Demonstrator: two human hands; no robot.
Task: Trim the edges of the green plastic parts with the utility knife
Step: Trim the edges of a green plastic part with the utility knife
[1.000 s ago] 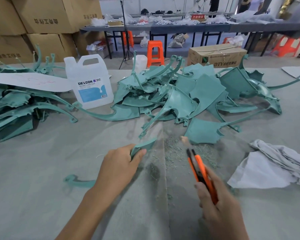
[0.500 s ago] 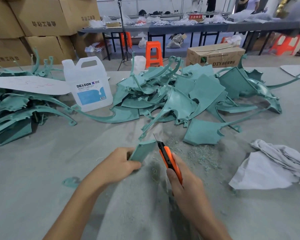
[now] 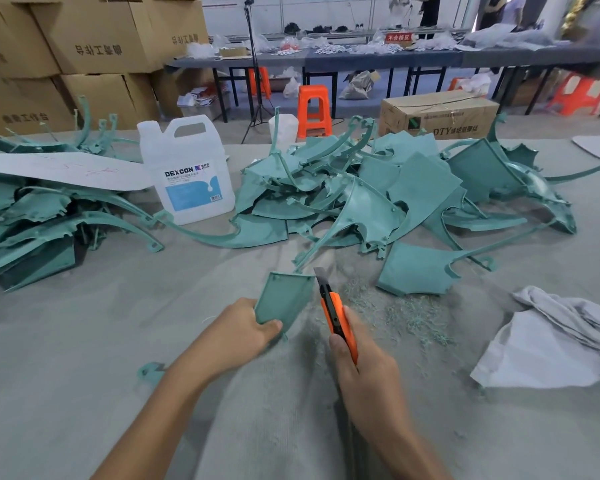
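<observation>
My left hand (image 3: 238,329) grips a green plastic part (image 3: 286,297) by its near end and holds it tilted up off the table. My right hand (image 3: 364,375) grips an orange utility knife (image 3: 338,318); the blade tip lies against the part's right edge near its top corner. The part's thin curved tail ends in a loop (image 3: 151,372) that shows left of my left forearm. A large heap of green parts (image 3: 395,195) lies beyond my hands, and a second heap (image 3: 32,220) sits at the left.
Green shavings (image 3: 406,317) litter the grey cloth-covered table (image 3: 84,341) right of the knife. A white DEXCON jug (image 3: 187,171) stands between the heaps, a white sheet (image 3: 56,169) on the left heap. Grey rags (image 3: 555,341) lie at the right. Cardboard boxes (image 3: 94,32) behind.
My right hand brought the knife left from the table to the part's right edge, and the blade has slid up along that edge. My left hand raised and tilted the part.
</observation>
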